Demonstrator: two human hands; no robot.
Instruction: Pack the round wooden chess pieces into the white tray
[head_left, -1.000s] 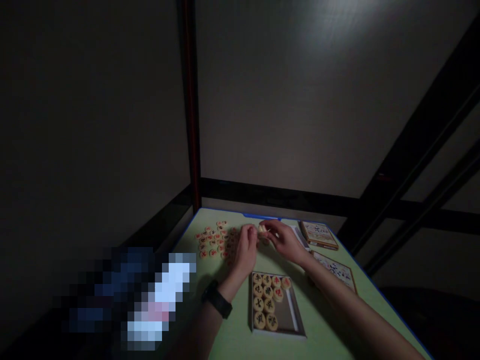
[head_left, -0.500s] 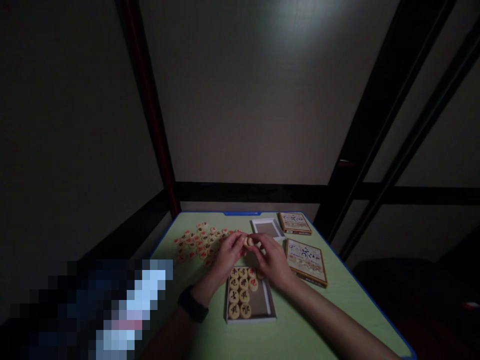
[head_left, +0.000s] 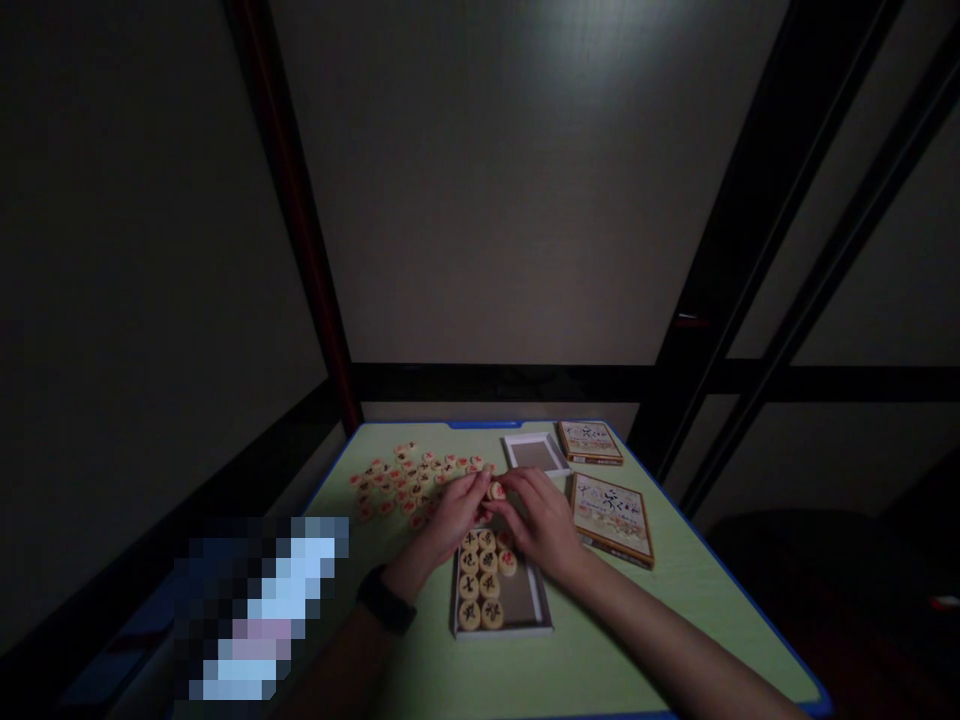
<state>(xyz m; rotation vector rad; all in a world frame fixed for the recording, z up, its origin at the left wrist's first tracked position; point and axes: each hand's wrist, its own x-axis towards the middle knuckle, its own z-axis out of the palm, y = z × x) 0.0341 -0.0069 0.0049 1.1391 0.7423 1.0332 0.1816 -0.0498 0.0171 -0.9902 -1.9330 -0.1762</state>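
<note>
My left hand (head_left: 458,513), a dark band at its wrist, pinches a round xiangqi piece (head_left: 496,491) whose red-marked face is turned up. From the other side, the thumb and fingers of my right hand (head_left: 541,515) also close around this piece; whether more pieces sit behind it is hidden. Just below both hands lies a shallow box tray (head_left: 531,622). Two columns of black-marked pieces (head_left: 490,585) fill its left side, with a few red-marked ones (head_left: 507,563) beside them at the top. My right hand covers the tray's upper right corner.
Many loose xiangqi pieces (head_left: 402,487) are spread over the table's far left. Behind my hands stands another shallow tray (head_left: 534,455). Two printed chess boxes (head_left: 613,517) lie on the right. The green table (head_left: 675,640) has a blue edge, and a wall rises behind it.
The piece between my fingers has turned: its pale edge showed before, and its red-marked face shows now. My hands stay almost in place above the tray.
</note>
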